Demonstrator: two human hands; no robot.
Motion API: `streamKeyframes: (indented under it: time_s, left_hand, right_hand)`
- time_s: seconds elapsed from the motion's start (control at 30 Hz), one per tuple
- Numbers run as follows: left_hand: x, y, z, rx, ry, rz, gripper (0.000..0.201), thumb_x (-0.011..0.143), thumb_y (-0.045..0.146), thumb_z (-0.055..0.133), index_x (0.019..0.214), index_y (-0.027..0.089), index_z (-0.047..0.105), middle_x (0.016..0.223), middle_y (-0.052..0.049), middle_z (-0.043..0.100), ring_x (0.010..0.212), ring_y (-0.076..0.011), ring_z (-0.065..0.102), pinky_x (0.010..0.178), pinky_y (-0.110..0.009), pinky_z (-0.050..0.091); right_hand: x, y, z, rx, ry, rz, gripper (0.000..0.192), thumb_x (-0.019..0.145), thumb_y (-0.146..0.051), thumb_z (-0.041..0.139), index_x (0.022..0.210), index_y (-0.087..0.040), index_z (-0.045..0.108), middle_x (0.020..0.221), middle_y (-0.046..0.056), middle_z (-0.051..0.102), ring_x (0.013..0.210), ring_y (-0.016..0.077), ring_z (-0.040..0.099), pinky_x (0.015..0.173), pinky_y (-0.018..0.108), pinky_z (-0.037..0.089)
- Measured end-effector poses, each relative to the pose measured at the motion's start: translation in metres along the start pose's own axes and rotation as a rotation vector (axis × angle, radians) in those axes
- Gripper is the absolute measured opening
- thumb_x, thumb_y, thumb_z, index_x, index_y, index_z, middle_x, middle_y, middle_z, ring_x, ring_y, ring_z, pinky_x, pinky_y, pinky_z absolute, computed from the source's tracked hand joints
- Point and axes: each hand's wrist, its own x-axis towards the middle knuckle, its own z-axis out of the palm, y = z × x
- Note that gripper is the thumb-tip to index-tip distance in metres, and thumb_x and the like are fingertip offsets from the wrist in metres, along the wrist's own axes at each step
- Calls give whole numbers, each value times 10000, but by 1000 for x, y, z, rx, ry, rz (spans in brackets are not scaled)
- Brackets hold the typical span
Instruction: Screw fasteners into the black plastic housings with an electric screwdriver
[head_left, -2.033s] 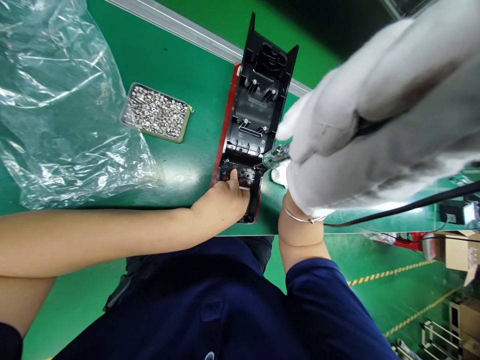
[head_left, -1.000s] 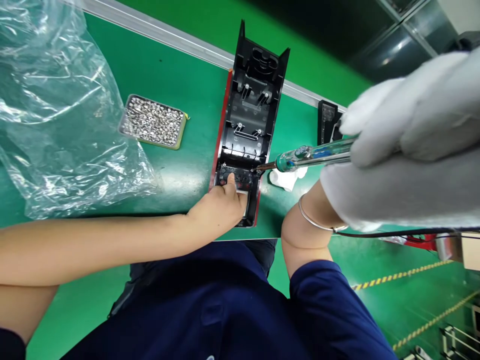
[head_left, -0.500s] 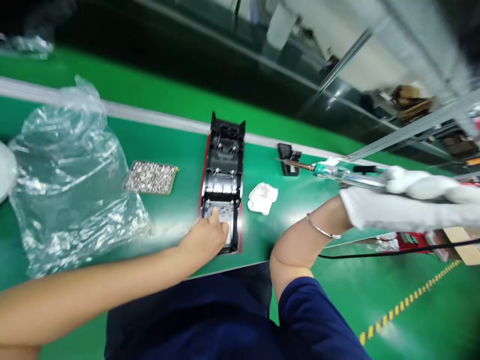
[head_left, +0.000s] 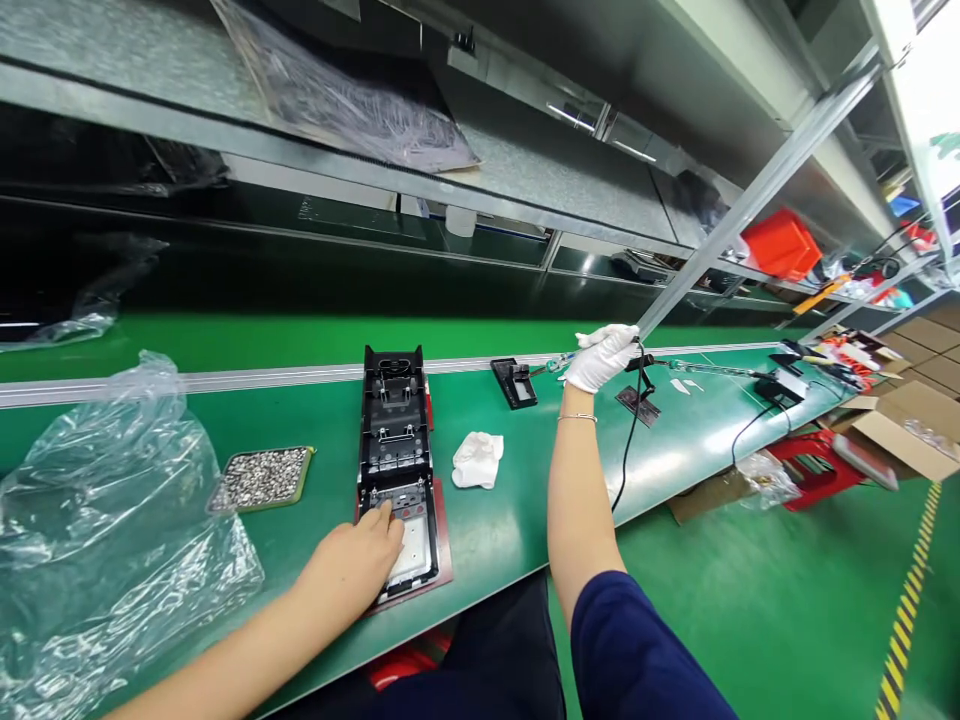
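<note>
A long black plastic housing (head_left: 396,420) lies on a reddish mat, its lower part holding a pale metal plate (head_left: 411,552). My bare left hand (head_left: 364,550) rests over the left edge of that lower part, fingers bent and pressed onto it; their undersides are hidden. Reaching out to the right, my gloved right hand (head_left: 602,357) is closed around the green handle of a soldering iron (head_left: 559,363). The iron's tip points left, at a small black holder (head_left: 515,383); I cannot tell whether they touch. A black cord hangs from the hand.
A tray of small metal pieces (head_left: 264,477) and a clear plastic bag (head_left: 120,560) lie at the left. A crumpled white cloth (head_left: 478,460) is right of the housing. A metal post (head_left: 750,205) and shelf rise behind; another iron's stand (head_left: 780,388) sits farther right.
The view has tilted up and shifted. My right hand has swung forward and inward with the soldering iron, bringing its tip to the black holder. My left hand stays on the housing.
</note>
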Motion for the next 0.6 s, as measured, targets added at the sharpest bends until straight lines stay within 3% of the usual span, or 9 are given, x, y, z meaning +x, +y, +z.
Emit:
streamKeyframes:
  time_s: [0.1, 0.2, 0.3, 0.47, 0.6]
  left_hand:
    - [-4, -2, -11, 37, -78, 8, 453, 949, 13, 354, 1111, 106, 767, 1244, -219, 731, 1079, -336, 723, 794, -434, 615]
    - [-11, -8, -13, -60, 1, -3, 403, 996, 131, 372, 1062, 152, 768, 1090, -159, 773, 993, -319, 731, 757, -409, 601]
    - [-20, -18, -7, -117, 92, -24, 413, 1023, 209, 344, 1002, 188, 756, 993, -113, 776, 929, -286, 729, 742, -379, 590]
    - [-32, -33, 1, -119, 109, -74, 450, 1036, 263, 289, 928, 212, 723, 849, -74, 751, 859, -263, 722, 720, -366, 570]
    - [-38, -38, 7, -143, 187, -45, 473, 1047, 282, 277, 883, 222, 717, 933, -69, 784, 849, -237, 732, 709, -351, 578]
  right_hand:
    - [1, 8, 10, -23, -127, 35, 519, 1004, -656, 254, 797, -190, 353, 584, -65, 365, 481, 33, 414, 554, 185, 468]
    - [-2, 13, 20, -48, -225, 75, 506, 1016, -621, 262, 776, -187, 364, 580, -59, 384, 489, 30, 406, 555, 174, 436]
    - [-8, 18, 19, -65, -278, 89, 444, 1017, -570, 317, 808, -186, 389, 617, -52, 434, 540, 37, 450, 659, 199, 504]
    - [-17, 27, -6, -101, -208, 97, 400, 1017, -508, 309, 806, -183, 410, 714, -4, 516, 702, 69, 545, 944, 303, 557]
    - [-28, 30, -42, -147, -159, 134, 362, 1004, -477, 377, 902, -156, 510, 999, 88, 621, 933, 106, 600, 1033, 351, 530]
